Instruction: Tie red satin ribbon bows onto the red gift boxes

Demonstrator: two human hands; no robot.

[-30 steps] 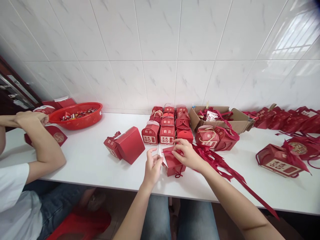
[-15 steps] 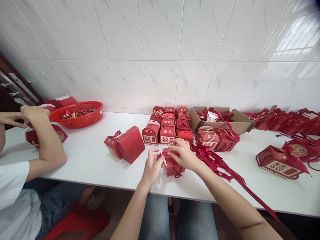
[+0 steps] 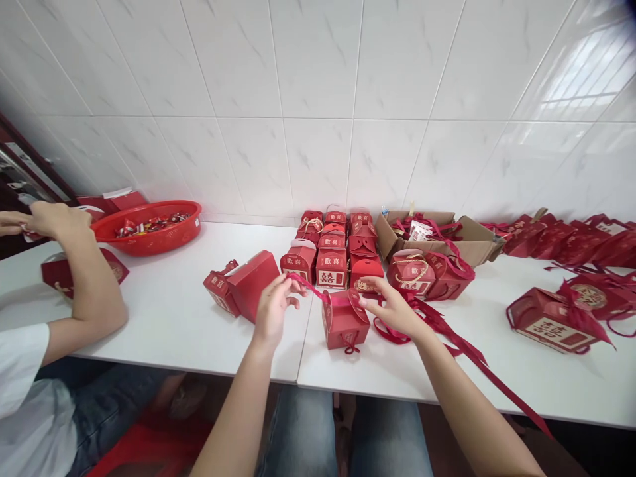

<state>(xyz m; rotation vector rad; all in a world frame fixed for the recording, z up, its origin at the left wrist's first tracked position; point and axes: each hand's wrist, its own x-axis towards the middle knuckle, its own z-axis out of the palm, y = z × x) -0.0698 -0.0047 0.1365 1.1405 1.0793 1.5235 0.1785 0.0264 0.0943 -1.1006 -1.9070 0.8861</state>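
Observation:
A small red box [image 3: 346, 329] stands near the table's front edge, with a cord knot on its near side. My left hand [image 3: 275, 305] is left of it, fingertips pinched on a red ribbon [image 3: 309, 285] that runs to the top of the box. At the box's upper right is my right hand [image 3: 387, 306], its fingers apart and the fingertips close to the rounded flap. Whether they touch the flap or a ribbon there is too small to tell.
Rows of red boxes [image 3: 332, 262] stand behind. A cardboard box [image 3: 477, 245] holds ribbons; loose ribbons [image 3: 447, 328] trail over the front edge. Two boxes [image 3: 253, 281] sit left. Beyond is a red basin [image 3: 163, 237] of sweets, beside another person's arm [image 3: 94, 285].
My left hand has moved left and up, drawing the ribbon out from the box. My right hand has shifted right, uncovering the box top. The white strip between my hands is gone from view.

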